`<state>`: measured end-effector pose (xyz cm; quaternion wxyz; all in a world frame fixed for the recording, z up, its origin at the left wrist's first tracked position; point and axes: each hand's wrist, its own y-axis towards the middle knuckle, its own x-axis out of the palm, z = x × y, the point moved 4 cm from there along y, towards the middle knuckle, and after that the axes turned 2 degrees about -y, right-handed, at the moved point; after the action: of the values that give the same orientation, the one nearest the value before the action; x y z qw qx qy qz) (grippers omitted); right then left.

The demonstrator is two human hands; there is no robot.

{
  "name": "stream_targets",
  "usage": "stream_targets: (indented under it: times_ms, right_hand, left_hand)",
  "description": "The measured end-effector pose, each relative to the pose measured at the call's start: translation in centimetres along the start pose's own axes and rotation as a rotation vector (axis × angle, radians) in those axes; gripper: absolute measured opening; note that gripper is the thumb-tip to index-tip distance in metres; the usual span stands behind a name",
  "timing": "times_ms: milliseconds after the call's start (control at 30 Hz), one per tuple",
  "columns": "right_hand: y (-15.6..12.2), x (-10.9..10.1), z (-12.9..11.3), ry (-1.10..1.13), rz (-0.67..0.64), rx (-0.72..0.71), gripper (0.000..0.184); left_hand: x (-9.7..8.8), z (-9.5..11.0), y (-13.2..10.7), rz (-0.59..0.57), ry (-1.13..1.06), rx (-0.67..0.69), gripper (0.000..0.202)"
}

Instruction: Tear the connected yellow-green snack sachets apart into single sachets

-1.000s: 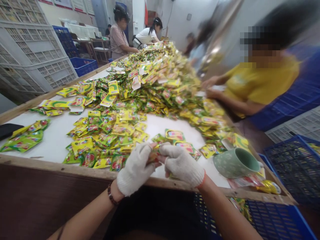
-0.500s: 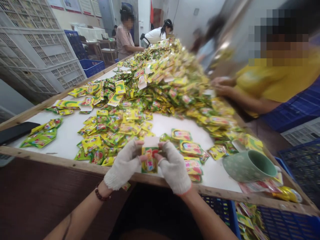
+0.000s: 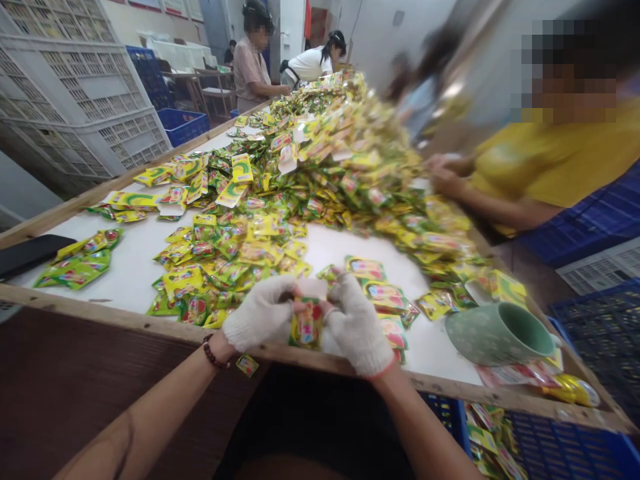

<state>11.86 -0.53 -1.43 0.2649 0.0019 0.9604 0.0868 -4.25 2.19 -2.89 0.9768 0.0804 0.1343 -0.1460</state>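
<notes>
Both hands wear white fingerless gloves and meet at the near table edge around a small yellow-green carton (image 3: 307,325) with red print and a pale flap raised at its top. My left hand (image 3: 260,312) pinches the carton's left side, fingers bent. On the opposite side, my right hand (image 3: 359,325) has its thumb and fingers closed on it. Flat printed cartons (image 3: 384,295) lie just right of my right hand. Beside my left hand spreads a heap of small shiny sachets (image 3: 225,263) in yellow and green.
A large pile of sachets (image 3: 320,180) runs down the wooden-edged table. A green mug (image 3: 480,333) lies on its side at the right. A dark phone-like object (image 3: 35,253) rests at the left. Crates (image 3: 575,440) stand below. A co-worker in yellow (image 3: 550,167) sits at the right.
Both hands and the carton have shifted slightly right. The carton's flap stays raised between my fingers. My left forearm has swung a little outward from the table edge.
</notes>
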Motion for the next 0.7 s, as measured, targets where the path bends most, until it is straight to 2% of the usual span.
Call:
stream_targets:
  times_ms: [67, 133, 233, 333, 500, 700]
  right_hand:
    - [0.1, 0.1, 0.0, -0.009, -0.049, -0.004, 0.029]
    - [0.0, 0.1, -0.1, -0.036, -0.089, -0.023, 0.016]
    - [-0.3, -0.1, -0.4, -0.086, -0.121, -0.045, 0.005]
    - [-0.6, -0.2, -0.9, -0.132, -0.139, -0.071, 0.007]
    - [-0.3, -0.3, -1.7, -0.110, -0.179, -0.047, 0.014]
    - [0.2, -0.4, -1.6, 0.057, -0.184, 0.030, 0.012]
  left_hand:
    - [0.1, -0.4, -0.1, 0.004, -0.067, -0.054, 0.018]
    - [0.0, -0.3, -0.2, 0.020, -0.146, -0.058, 0.026]
    - [-0.3, 0.5, -0.2, 0.004, -0.058, -0.014, 0.012]
    - [-0.7, 1.3, -0.4, -0.022, 0.045, 0.003, 0.013]
    - [-0.8, 1.7, -0.7, -0.086, 0.006, -0.056, 0.025]
    - [-0.6, 1.4, -0.9, -0.027, -0.084, -0.073, 0.021]
